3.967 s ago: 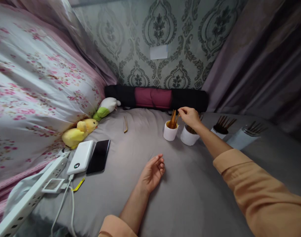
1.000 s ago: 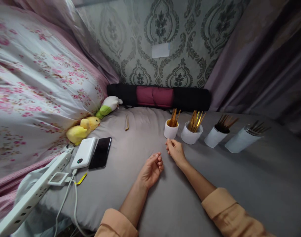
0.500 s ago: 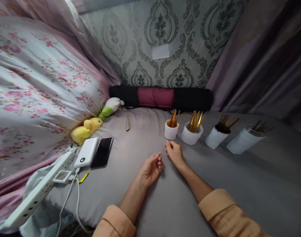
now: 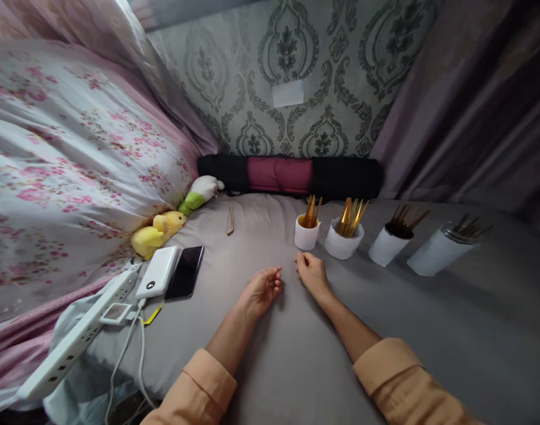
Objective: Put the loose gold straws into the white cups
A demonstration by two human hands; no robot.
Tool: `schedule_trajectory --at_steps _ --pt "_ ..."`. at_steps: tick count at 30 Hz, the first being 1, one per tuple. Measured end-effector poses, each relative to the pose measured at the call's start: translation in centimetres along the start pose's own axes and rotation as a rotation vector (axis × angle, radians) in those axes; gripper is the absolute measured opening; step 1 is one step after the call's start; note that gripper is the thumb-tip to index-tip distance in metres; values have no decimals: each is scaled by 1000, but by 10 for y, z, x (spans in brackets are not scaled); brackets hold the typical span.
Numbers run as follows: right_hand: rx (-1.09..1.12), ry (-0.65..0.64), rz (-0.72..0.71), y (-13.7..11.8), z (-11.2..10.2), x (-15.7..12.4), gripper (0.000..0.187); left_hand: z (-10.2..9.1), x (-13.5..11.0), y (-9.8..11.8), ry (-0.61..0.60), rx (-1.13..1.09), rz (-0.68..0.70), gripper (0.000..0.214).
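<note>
My left hand [image 4: 261,289] rests on the grey bed sheet [image 4: 296,354], fingers loosely curled and apart, nothing in it. Just to its right my right hand [image 4: 311,273] lies on the sheet with loosely curled fingers, and I see nothing in it. Right behind it stand two white cups: one [image 4: 306,233] holding several brown sticks, the other [image 4: 343,239] holding several golden utensils. Farther right stand a third white cup [image 4: 386,244] with dark sticks and a leaning white cup [image 4: 435,252] with dark utensils. A single golden stick [image 4: 229,220] lies on the sheet at the left back.
A white power bank [image 4: 158,271] and a black phone [image 4: 185,272] lie to the left, beside a white power strip [image 4: 75,339] with cables. Yellow plush toys [image 4: 157,234] sit against a floral duvet [image 4: 66,165]. A black and maroon roll [image 4: 290,175] lies along the patterned wall.
Four seconds ago my right hand was at the cups; it has since come down to the sheet. In the last half second my left hand slid slightly forward.
</note>
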State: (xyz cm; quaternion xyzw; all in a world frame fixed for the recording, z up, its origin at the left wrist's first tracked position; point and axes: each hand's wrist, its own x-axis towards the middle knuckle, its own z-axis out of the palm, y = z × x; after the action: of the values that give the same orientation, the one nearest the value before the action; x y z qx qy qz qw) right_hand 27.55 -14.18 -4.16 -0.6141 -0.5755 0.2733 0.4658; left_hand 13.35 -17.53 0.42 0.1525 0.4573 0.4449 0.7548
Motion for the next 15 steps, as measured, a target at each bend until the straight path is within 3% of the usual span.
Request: schedule_trajectory --at_steps 15 --pt "-17 6 1 -1 0 -1 38 -13 19 24 148 300 158 5"
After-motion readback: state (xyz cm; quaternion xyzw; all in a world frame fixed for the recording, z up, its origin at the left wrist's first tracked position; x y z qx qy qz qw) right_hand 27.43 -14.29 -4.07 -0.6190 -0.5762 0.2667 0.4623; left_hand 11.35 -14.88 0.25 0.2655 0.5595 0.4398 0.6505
